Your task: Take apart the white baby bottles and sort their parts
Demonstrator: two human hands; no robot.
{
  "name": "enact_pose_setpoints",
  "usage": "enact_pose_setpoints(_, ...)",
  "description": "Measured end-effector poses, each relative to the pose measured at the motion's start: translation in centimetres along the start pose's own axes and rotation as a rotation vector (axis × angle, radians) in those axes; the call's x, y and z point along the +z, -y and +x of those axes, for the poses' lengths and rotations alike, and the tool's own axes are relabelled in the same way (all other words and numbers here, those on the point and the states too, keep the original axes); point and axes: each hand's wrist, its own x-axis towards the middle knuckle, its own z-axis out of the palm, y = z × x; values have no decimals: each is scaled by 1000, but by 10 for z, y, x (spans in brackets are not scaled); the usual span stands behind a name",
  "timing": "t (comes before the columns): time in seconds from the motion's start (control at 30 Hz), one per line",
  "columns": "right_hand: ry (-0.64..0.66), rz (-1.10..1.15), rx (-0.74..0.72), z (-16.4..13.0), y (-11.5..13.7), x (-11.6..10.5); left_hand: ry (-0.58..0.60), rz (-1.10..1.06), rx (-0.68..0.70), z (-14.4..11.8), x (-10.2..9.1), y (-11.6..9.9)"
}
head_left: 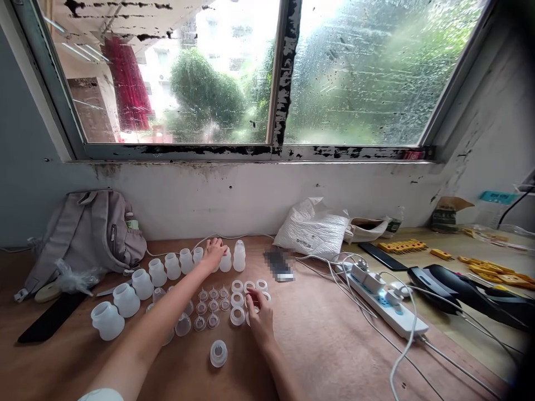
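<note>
Left hand (214, 249) grips a bottle (225, 260); right hand (257, 312) pinches a ring (249, 316) (no legible labels).

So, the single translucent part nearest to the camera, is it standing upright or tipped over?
Upright. The translucent part stands alone on the table on its wide base, narrower top pointing up.

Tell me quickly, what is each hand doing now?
Left hand: closed over a translucent white plastic bottle in the back row.
Right hand: fingers touching white plastic rings; grip unclear.

Left hand (214, 250) grips a white bottle (225, 260); right hand (258, 314) touches white rings (237, 301).
</note>
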Motion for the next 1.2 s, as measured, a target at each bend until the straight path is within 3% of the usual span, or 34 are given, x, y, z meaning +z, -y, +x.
enact_pose_setpoints(0.13, -16, 6, -17, 0, 2, 0, -45, -44, -15, -3, -12, -3)
enact_pose_setpoints(0.23, -31, 2, -20, 0, 5, 0, -100, -89, -44, -23, -28, -10)
enact_pose_setpoints(0.3, -34, -3, -16, -1, 6, 0, -121, -162, -39, -51, -39, -19)
enact_pose_setpoints(0.33, -29, -4, -13, -1, 6, 0, -124, -320, -7, -69, -43, -25)
enact_pose_setpoints(0.43, 9, -3, 10, -3, 6, 0, 36, -715, 51, -131, -46, -47)
enact_pose_setpoints(0.53, 48, -13, 41, -4, 6, 0, 149, -856, -70, -185, -37, -67)
enact_pose_setpoints(0.63, 99, -21, 33, -5, 9, -1, 138, -933, -197, -213, -19, -77)
enact_pose_setpoints(0.8, 426, -94, -129, -18, 20, 2, -76, -1190, -435, -217, 11, -73)
enact_pose_setpoints(0.9, 565, -50, -188, -30, 26, 7, -116, -1391, -490, -216, 20, -67)
enact_pose_setpoints(1.03, 628, 31, -164, -37, 34, 11, -137, -1457, -508, -219, 23, -61)
enact_pose_setpoints(1.2, 669, -33, -129, -38, 41, 8, -155, -1409, -508, -223, 23, -60)
